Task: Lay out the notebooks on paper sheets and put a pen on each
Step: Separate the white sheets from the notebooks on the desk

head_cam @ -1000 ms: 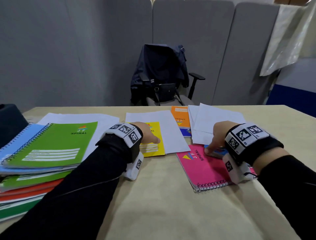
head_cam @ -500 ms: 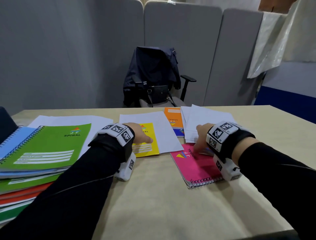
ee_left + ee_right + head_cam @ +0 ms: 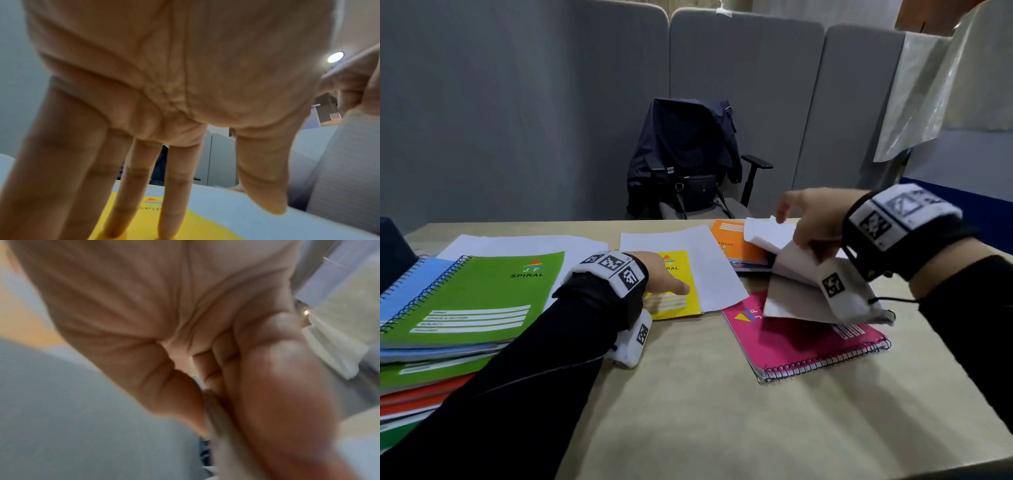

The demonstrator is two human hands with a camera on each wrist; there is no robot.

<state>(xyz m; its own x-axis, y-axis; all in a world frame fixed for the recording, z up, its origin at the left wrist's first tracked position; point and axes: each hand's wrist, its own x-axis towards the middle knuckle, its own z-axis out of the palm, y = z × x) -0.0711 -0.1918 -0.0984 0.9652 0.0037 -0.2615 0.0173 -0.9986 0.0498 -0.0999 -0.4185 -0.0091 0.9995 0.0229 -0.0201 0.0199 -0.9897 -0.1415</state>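
Observation:
My left hand [image 3: 664,275] lies flat with straight fingers [image 3: 174,194] on a yellow notebook [image 3: 681,301], which sits on a white paper sheet [image 3: 709,270] mid-table. My right hand [image 3: 808,219] is raised and pinches a stack of white paper sheets [image 3: 791,274] between thumb [image 3: 185,402] and fingers; the sheets droop over a pink spiral notebook [image 3: 801,342]. An orange notebook [image 3: 732,243] lies behind, partly under the lifted sheets. No pen shows in any view.
A pile of spiral notebooks with a green one [image 3: 472,298] on top stands at the left, over another white sheet [image 3: 517,245]. A chair draped with a dark jacket [image 3: 685,154] stands beyond the table's far edge. The beige table [image 3: 705,411] is bare in front.
My right hand has risen from the pink notebook's far edge, lifting the paper stack off the table. The left hand has stayed on the yellow notebook.

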